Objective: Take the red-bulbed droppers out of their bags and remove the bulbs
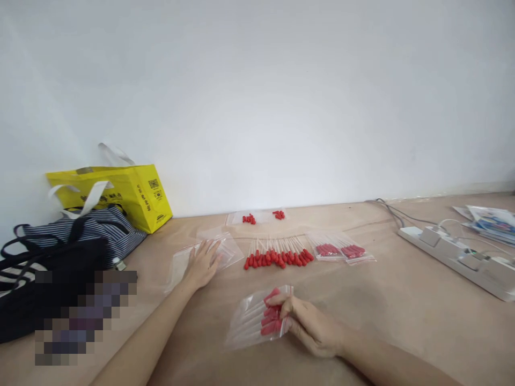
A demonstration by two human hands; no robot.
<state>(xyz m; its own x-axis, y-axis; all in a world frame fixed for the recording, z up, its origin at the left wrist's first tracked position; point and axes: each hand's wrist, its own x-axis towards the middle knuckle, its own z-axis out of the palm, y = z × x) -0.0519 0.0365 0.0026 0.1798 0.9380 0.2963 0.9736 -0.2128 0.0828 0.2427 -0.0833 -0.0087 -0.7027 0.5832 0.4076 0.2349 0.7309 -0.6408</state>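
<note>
My right hand (311, 324) grips a clear zip bag (247, 319) by its zip end, thumb and fingers closed on it. Inside that bag lie several pale sticks with red tips. My left hand (204, 262) rests with fingers spread on a few flat, clear zip bags (231, 251). Between and beyond my hands, a row of red-tipped sticks (277, 258) lies on the table, red ends toward me. Right of the row are two filled zip bags (328, 249) of the same sticks.
Behind the row lies a clear bag (261, 217) with small red pieces. A yellow bag (147, 198), a striped bag (92, 236) and a black bag (72, 273) sit at left. At right, a white power strip (454, 257) with plugs and cables lies near papers (494, 220).
</note>
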